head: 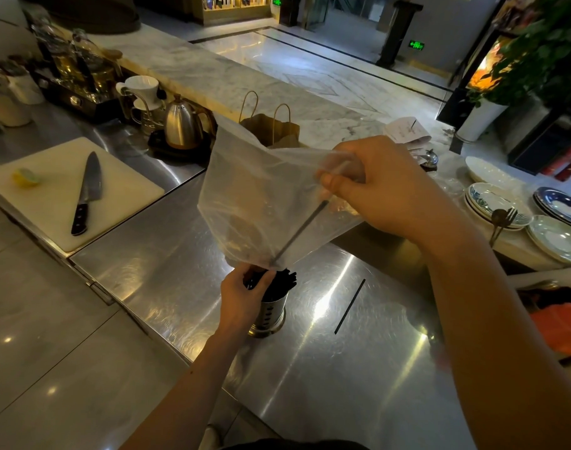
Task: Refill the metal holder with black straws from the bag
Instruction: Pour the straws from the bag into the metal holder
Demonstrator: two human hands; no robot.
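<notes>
Black straws (279, 280) stand bunched in the metal holder (270, 315), which sits upright on the steel bench (180, 271) just in front of you. Your left hand (243, 295) is at the top of the holder, its fingers (261, 277) curled round the bundle just above the rim. Your right hand (386, 190) is raised above and to the right, its thumb and fingers pinching a gathered part of the clear plastic bag (261, 190). The bag hangs down from that grip, with its lowest corner touching the tops of the bundle beside your left fingers. Inside the bag a single straw (302, 230) slants down from near your right thumb to that lowest corner. One loose straw (349, 306) lies flat on the bench to the right of the holder, apart from it.

To your left, a white cutting board (122, 196) carries a knife (88, 193) and a piece of lemon (26, 177). Behind the bag stand a metal kettle (182, 125) and a brown paper bag (271, 128) with handles. Stacked plates (495, 203) lie on the right-hand counter, well apart from the holder.
</notes>
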